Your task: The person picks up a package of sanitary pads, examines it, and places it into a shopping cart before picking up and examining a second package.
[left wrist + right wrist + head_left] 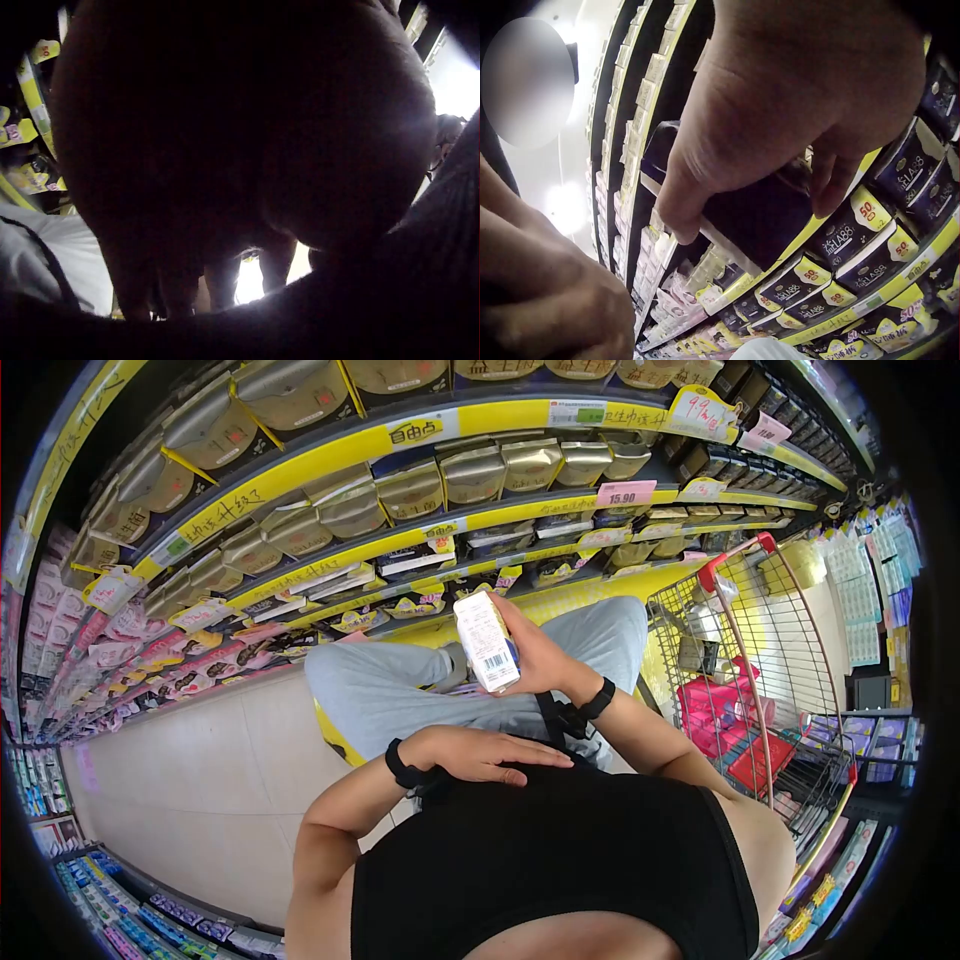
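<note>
My right hand (541, 652) grips a small boxy pack (484, 643) between thumb and fingers, above my lap. The side of the pack facing up is white, with fine print and a barcode. In the right wrist view, a dark face of the pack (761, 217) shows under the fingers, with a pale edge near the thumb. My left hand (475, 756) lies palm down against the black top at the belly, its fingers extended. The left wrist view is mostly dark, with the left hand (225, 150) filling it.
Shelves with yellow price rails (420, 430) full of packs curve close in front. On the right stands a wire shopping cart (765, 660) holding a pink package (712, 710). Bent knees in grey trousers (365, 685) spread below the hands. Tiled floor (200, 780) extends left.
</note>
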`<state>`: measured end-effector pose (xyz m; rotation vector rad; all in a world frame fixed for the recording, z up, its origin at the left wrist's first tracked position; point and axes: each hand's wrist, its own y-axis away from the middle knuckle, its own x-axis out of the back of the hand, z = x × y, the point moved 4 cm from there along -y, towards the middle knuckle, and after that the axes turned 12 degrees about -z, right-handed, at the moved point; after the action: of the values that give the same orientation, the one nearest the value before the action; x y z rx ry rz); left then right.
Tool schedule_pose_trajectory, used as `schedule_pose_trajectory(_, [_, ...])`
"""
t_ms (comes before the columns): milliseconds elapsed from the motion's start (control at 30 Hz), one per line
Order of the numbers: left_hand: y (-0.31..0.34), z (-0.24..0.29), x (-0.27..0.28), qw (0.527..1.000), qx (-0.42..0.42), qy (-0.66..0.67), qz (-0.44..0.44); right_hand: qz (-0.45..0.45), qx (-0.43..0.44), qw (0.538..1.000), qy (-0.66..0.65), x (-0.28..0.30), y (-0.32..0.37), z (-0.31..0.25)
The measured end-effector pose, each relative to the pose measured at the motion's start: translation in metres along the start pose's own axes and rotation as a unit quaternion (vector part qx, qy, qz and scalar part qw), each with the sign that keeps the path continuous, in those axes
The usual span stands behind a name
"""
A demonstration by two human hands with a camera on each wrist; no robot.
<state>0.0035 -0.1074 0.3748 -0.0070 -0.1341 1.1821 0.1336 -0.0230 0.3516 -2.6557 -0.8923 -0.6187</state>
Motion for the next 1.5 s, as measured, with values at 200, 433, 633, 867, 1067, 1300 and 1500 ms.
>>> schedule_pose_trajectory(200, [-0.005, -0.013, 0.002, 1.0, -0.02, 0.008, -0.001, 0.007, 0.011, 1.0, 0.007, 0.0, -0.005, 0.007])
schedule_pose_trajectory(433, [-0.004, -0.063, -0.018, 0.999, 0.028, 0.026, 0.008, 0.009, 0.007, 1.0, 0.012, -0.004, -0.006, 0.005])
schedule_pose_trajectory(633, [0.006, -0.066, -0.022, 0.998, 0.033, 0.047, 0.017, 0.027, 0.006, 1.0, 0.002, -0.011, -0.002, 0.01])
schedule_pose_trajectory(867, [0.012, -0.072, -0.008, 0.996, 0.03, 0.071, 0.042, 0.046, -0.005, 0.998, -0.032, -0.005, 0.002, 0.017])
schedule_pose_trajectory(1067, [0.034, -0.074, 0.017, 0.969, 0.153, -0.002, 0.193, 0.069, 0.003, 0.997, -0.039, -0.001, 0.014, 0.029])
schedule_pose_trajectory(1300, [0.084, -0.072, 0.048, 0.822, 0.198, -0.053, 0.531, 0.072, 0.009, 0.995, -0.069, -0.003, 0.022, 0.023])
schedule_pose_trajectory(1500, [0.076, -0.048, 0.056, 0.798, 0.139, -0.184, 0.557, 0.041, 0.022, 0.986, -0.163, -0.015, 0.024, 0.019])
